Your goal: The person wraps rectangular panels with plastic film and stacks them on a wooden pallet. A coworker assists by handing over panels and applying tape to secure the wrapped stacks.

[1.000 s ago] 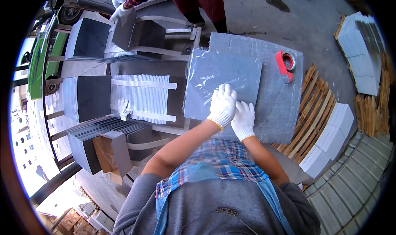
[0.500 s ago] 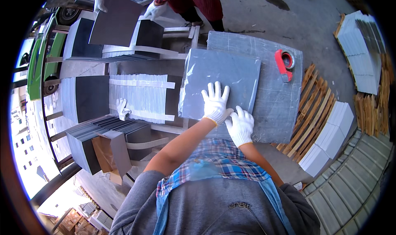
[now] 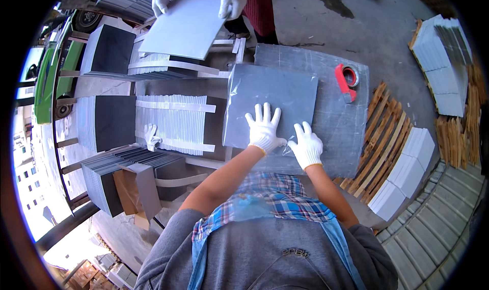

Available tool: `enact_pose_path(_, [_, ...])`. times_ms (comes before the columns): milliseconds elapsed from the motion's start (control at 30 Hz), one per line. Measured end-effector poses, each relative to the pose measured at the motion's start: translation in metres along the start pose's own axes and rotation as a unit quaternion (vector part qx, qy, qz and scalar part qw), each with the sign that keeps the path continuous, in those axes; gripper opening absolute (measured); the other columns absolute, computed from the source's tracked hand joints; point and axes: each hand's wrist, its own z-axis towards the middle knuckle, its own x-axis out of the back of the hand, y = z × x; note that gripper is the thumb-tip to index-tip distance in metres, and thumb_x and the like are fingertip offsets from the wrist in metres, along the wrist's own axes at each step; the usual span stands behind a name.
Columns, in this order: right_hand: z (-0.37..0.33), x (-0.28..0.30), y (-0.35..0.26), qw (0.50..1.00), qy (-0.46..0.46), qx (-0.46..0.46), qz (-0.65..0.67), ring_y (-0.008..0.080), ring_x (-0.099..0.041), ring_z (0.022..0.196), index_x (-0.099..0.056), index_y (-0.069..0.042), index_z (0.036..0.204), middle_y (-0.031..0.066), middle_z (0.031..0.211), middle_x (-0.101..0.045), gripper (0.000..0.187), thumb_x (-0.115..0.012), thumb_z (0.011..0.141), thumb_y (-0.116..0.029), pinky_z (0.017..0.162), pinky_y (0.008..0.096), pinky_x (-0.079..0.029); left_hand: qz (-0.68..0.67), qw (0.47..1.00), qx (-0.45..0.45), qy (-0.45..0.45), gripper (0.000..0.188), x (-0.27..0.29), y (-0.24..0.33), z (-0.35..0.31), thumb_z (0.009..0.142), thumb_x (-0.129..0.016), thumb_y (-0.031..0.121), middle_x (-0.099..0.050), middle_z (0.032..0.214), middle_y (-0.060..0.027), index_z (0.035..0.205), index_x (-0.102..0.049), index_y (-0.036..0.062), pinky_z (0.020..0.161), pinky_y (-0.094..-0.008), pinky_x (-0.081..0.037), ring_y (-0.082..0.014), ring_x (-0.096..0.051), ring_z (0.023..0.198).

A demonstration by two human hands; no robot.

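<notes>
A square dark grey tile [image 3: 280, 88], with shiny clear film at its edges, lies in front of me on a larger scuffed grey board [image 3: 338, 124]. My left hand [image 3: 265, 129], in a white knitted glove, rests flat on the tile near its front edge, fingers spread. Just right of it, my right hand [image 3: 307, 146], gloved the same way, is at the tile's near right corner with thumb and fingers apart; a bit of clear film shows by its thumb. Farther right on the board is a red tape dispenser [image 3: 346, 83] with a roll in it.
To the left, racks hold rows of grey tiles [image 3: 173, 122] with white straps; a loose white glove [image 3: 151, 137] lies on one row. A co-worker's gloved hands [image 3: 232, 2] hold a pale panel [image 3: 186, 25] at the far side. Wooden pallets [image 3: 382, 139] and white stacks [image 3: 405, 175] stand right.
My right hand has shifted slightly right, its fingers more spread; my left has stayed on the tile. The co-worker's panel has moved right and now shows a pale face.
</notes>
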Motion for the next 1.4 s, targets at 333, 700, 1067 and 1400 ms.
enact_pose_path(333, [-0.018,-0.009,0.015,0.994,-0.07,-0.012,-0.083,0.0278,-0.068,0.09,-0.039,-0.019,0.149,0.0098,0.157,-0.036,0.095,-0.082,0.071,-0.05,0.072,0.0426,-0.056,-0.021,1.0,-0.012,0.0,0.111,0.003,-0.015,-0.009,0.067,-0.078,0.061,-0.024,0.16,-0.0226,0.156,-0.031,0.0138,0.112,-0.0676,-0.019,-0.0442,-0.016,0.149])
enact_pose_path(700, [-0.036,-0.034,0.028,0.998,0.017,-0.048,0.04,0.0348,-0.065,0.101,-0.039,-0.017,0.147,0.0135,0.153,-0.041,0.094,-0.081,0.071,-0.051,0.082,0.0471,-0.054,-0.066,0.991,0.108,0.035,0.121,-0.019,-0.099,-0.062,0.066,-0.08,0.06,-0.025,0.16,-0.0267,0.153,-0.027,-0.0039,0.115,-0.062,-0.02,-0.0437,-0.02,0.149])
enact_pose_path(1067, [-0.064,-0.062,0.034,0.978,0.015,-0.118,0.174,0.0437,-0.051,0.127,-0.027,-0.006,0.153,0.024,0.15,-0.041,0.101,-0.081,0.075,-0.04,0.102,0.049,-0.046,-0.178,0.955,0.179,0.156,0.082,-0.075,-0.136,-0.099,0.062,-0.084,0.046,-0.053,0.118,-0.0134,0.123,-0.048,0.005,0.091,-0.0484,-0.043,-0.0331,-0.05,0.115])
enact_pose_path(1400, [-0.08,-0.087,0.051,0.961,0.002,-0.175,0.214,0.0393,-0.059,0.118,-0.035,-0.005,0.149,0.0252,0.143,-0.048,0.081,-0.074,0.082,-0.028,0.1,0.045,-0.046,-0.299,0.912,0.271,0.067,0.053,-0.108,-0.18,-0.139,0.076,-0.076,0.043,-0.066,0.11,-0.0174,0.11,-0.061,0.0047,0.09,-0.0484,-0.05,-0.0365,-0.062,0.109])
